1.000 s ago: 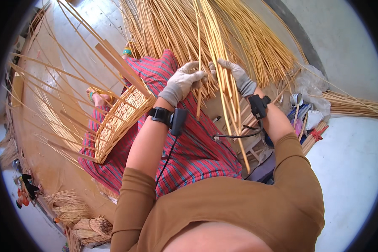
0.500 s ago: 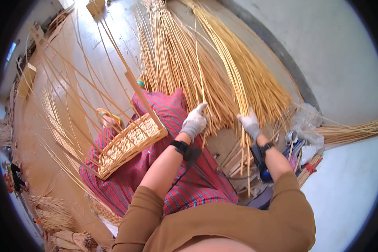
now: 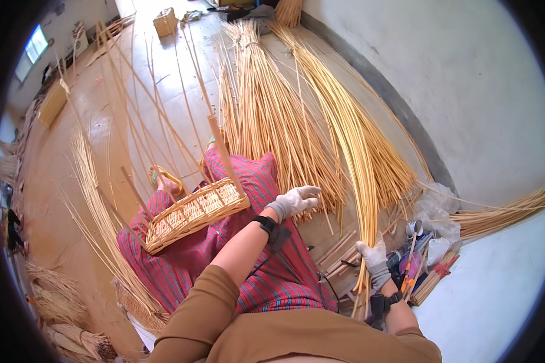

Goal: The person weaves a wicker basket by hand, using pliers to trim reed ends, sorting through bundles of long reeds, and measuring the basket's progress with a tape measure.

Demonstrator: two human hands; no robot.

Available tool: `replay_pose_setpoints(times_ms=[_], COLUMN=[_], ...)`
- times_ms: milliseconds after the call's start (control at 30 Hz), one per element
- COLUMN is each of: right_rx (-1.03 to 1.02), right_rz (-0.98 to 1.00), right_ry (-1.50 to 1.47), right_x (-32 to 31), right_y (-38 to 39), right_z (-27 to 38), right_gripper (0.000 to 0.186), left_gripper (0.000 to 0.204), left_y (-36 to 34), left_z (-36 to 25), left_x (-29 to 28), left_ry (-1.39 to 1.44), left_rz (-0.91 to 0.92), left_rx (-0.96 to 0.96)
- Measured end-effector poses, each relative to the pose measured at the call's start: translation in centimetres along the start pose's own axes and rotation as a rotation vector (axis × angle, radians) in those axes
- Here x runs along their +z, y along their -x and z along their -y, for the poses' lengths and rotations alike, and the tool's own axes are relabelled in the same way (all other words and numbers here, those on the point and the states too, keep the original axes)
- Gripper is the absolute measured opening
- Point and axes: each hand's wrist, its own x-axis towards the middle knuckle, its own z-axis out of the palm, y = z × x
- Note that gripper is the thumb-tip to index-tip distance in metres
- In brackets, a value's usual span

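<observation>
My right hand (image 3: pixel 375 263), in a white glove, is closed around a bundle of long pale willow rods (image 3: pixel 360 187). The rods run away from it toward the far end, and their near ends stick out below the hand. My left hand (image 3: pixel 297 202), gloved too, has its fingers stretched out with nothing in them, just above the ends of a thick sheaf of tan rods (image 3: pixel 269 109). A half-woven wicker basket (image 3: pixel 194 216) lies tilted across my lap on the red striped cloth (image 3: pixel 284 284). Long upright stakes (image 3: pixel 191 133) rise from it toward the far left.
More yellow rods (image 3: pixel 384 163) lie beside the wall (image 3: pixel 430 66) on the right. At near right are a clear plastic bag (image 3: pixel 436 206), tools and short sticks (image 3: pixel 433 281). Loose canes (image 3: pixel 91 175) and bundles (image 3: pixel 57 296) lie on the floor at left. A woven box (image 3: pixel 165 22) stands far off.
My right hand has drawn the rods nearer to my body. My left hand has let go of a single rod and its fingers have opened. The view has tipped up slightly.
</observation>
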Motion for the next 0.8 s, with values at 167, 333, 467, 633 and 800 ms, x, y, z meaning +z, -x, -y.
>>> replay_pose_setpoints(times_ms=[167, 333, 467, 633, 800], right_rx=[0.082, -0.105, -0.249, -0.385, -0.575], right_rz=[0.120, 0.158, 0.099, -0.015, -0.050], right_ry=[-0.114, -0.081, 0.054, 0.093, 0.113], right_x=[2.8, 5.1, 5.2, 1.7, 1.1], right_y=[0.8, 4.8, 7.7, 12.5, 13.9], right_z=[2.6, 6.7, 10.8, 12.7, 16.1], right_gripper=[0.040, 0.042, 0.039, 0.056, 0.070], left_gripper=[0.063, 0.080, 0.089, 0.103, 0.103], left_y=[2.1, 4.2, 3.4, 4.3, 8.3], left_z=[-1.9, -7.5, -14.4, -18.2, -24.9], left_x=[2.8, 9.0, 15.7, 20.8, 21.7], left_ry=[-0.213, -0.178, 0.226, 0.044, 0.004], left_rz=[-0.146, -0.097, -0.077, -0.087, -0.107], left_rx=[0.137, 0.071, 0.122, 0.450, 0.695])
